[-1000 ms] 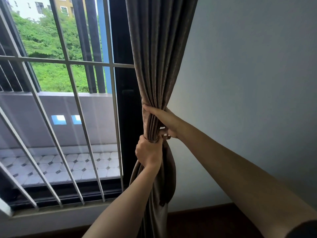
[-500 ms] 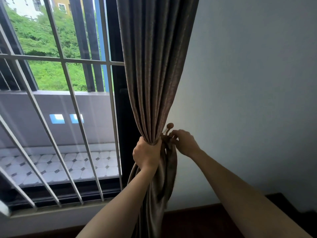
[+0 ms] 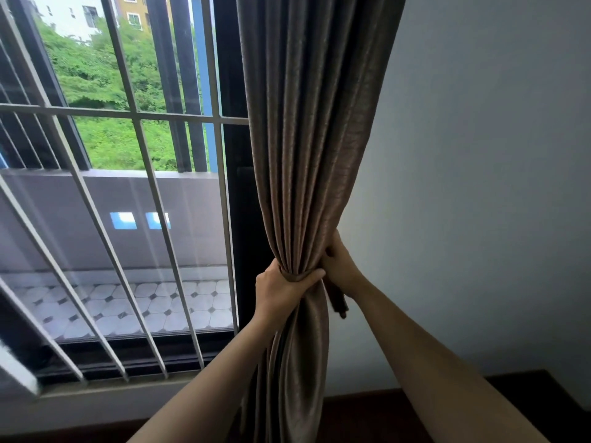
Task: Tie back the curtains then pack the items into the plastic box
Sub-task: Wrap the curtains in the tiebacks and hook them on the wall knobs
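Observation:
A taupe curtain [image 3: 307, 139] hangs gathered into a bunch at the right edge of the window. My left hand [image 3: 281, 290] grips the bunch at its narrow waist, thumb across the front over a matching tieback band [image 3: 292, 277]. My right hand [image 3: 340, 266] reaches behind the bunch on its right side, fingers curled against the fabric. A dark end of the tieback [image 3: 337, 300] hangs down just below my right hand. What the right fingers hold behind the curtain is hidden. No plastic box is in view.
A white window grille [image 3: 134, 199] covers the glass on the left, with a dark frame post [image 3: 240, 219] right beside the curtain. A pale wall [image 3: 479, 187] fills the right. A dark skirting board [image 3: 367, 401] runs along the floor below.
My right hand has moved from the tieback's knob end at the right to behind the curtain, higher up. The left hand keeps its grip on the bunch.

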### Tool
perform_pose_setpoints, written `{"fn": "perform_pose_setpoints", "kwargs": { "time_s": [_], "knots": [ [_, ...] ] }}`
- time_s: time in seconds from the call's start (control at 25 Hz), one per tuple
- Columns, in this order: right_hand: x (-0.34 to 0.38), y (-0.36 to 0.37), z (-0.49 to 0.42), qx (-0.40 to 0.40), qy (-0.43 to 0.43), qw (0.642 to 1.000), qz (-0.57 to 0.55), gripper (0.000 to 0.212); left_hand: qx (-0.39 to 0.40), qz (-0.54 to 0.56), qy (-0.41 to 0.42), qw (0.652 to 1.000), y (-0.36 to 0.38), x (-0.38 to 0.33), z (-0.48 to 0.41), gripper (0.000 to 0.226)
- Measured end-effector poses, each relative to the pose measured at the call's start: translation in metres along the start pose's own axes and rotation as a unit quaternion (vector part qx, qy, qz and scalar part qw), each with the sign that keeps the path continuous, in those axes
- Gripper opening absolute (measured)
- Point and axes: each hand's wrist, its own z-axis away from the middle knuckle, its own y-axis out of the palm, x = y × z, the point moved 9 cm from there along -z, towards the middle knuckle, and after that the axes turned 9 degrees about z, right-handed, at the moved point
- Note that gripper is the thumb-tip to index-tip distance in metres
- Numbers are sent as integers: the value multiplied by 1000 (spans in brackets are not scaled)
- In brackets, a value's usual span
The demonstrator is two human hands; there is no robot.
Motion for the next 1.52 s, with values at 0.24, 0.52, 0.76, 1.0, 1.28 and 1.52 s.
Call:
{"fn": "perform_pose_setpoints", "kwargs": {
  "time_s": [0.24, 0.52, 0.76, 1.0, 1.28, 1.52],
  "knots": [
    [-21, 24, 25, 174, 38, 975, -131, 61, 135, 119, -34, 983, -4, 17, -10, 56],
    [-2, 3, 14, 163, -43, 971, 170, 84, 83, 121, -52, 988, -5, 18, -13, 17],
    [-9, 17, 21, 159, -13, 987, -24, 101, 191, 195, -96, 957, 5, 24, -10, 45],
    [0, 14, 20, 15, -27, 998, -60, 115, 195, 231, -164, 939, 13, 43, -15, 40],
    [0, 7, 16, -20, -16, 994, -105, 81, 315, 222, -249, 889, 29, 38, -28, 45],
    [-7, 2, 14, -31, -11, 992, -120, 60, 274, 47, -122, 953, 23, 33, -53, 26]
  ]
}}
